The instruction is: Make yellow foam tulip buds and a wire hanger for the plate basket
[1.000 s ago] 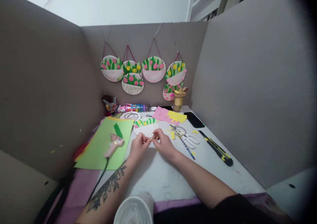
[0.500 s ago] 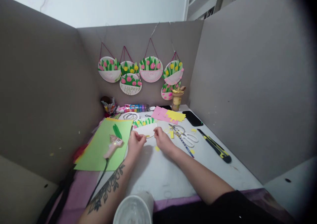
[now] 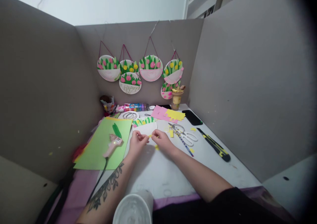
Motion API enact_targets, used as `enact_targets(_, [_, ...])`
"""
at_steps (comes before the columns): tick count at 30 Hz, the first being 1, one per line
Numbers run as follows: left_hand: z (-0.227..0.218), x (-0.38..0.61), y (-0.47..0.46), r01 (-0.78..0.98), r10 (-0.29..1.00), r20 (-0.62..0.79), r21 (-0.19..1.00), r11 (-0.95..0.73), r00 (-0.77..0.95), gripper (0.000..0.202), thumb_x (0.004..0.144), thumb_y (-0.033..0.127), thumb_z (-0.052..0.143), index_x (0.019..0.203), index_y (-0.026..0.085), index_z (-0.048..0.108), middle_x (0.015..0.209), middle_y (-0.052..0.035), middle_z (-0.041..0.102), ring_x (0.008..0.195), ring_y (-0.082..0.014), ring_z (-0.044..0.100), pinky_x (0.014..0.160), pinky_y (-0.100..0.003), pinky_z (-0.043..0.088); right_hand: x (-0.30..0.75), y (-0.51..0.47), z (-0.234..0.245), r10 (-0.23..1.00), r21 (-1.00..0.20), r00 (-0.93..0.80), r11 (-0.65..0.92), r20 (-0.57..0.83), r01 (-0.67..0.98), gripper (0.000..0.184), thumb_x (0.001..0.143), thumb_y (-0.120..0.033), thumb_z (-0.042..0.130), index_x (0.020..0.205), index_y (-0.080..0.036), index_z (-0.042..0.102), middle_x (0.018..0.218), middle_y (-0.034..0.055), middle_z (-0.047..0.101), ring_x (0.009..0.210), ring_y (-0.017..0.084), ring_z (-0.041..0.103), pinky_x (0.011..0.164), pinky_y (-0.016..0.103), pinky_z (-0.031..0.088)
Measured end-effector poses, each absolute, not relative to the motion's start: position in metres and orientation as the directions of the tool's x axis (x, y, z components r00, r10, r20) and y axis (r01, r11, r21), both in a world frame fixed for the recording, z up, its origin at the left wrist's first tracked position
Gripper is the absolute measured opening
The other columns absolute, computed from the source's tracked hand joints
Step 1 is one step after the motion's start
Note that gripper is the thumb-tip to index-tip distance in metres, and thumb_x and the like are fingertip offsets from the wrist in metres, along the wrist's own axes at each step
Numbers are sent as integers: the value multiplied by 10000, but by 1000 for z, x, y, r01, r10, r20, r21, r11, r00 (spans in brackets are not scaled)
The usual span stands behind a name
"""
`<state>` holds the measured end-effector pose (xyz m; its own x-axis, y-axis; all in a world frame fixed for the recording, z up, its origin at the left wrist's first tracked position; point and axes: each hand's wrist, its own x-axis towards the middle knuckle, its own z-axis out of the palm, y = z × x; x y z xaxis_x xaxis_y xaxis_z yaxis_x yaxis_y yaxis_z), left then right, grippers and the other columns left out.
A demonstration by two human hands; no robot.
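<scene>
Close together at mid-table, my left hand [image 3: 137, 142] and my right hand [image 3: 162, 140] both have their fingers pinched. A small yellow paper piece [image 3: 150, 136] shows between their fingertips; its exact shape is too small to make out. Just beyond my fingers lies a white paper-plate basket [image 3: 145, 129] with green paper leaves and some pink and yellow bits along its top. My hands partly cover its lower edge. Another yellow scrap [image 3: 157, 147] rests on the table below my right hand.
A glue gun [image 3: 112, 146] lies on green paper [image 3: 95, 151] at left. To the right are scissors [image 3: 189, 139], a pencil [image 3: 185, 145], a utility knife [image 3: 214, 145] and a phone [image 3: 192, 117]. A cup [image 3: 133, 210] stands near me. Finished flower plates [image 3: 151, 75] hang behind.
My fingertips have come off the plate's lower edge and closer together, and a yellow paper piece now shows between them. The plate stays in about the same place.
</scene>
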<state>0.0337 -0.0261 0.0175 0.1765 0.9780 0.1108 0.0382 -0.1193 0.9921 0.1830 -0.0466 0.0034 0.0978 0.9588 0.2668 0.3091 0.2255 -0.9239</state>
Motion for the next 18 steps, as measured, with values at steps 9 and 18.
enact_targets(9, [8, 25, -19, 213, 919, 258, 921, -327, 298, 323, 675, 280, 639, 885, 200, 407, 800, -14, 647, 709, -136, 621, 599, -225, 430, 193, -50, 7, 958, -876, -26, 272, 285, 399, 79, 717, -203, 487, 643, -176, 478, 632, -37, 483, 622, 112, 440, 583, 227, 326])
enact_targets(18, [4, 28, -22, 235, 924, 116, 949, -212, 365, 327, 645, 296, 674, 882, 195, 472, 648, 22, 642, 579, -120, 576, 561, -216, 404, 184, -51, 3, 962, -903, -43, 268, 269, 336, 93, 771, -235, 479, 753, -179, 550, 702, -21, 544, 667, 126, 492, 601, 231, 360])
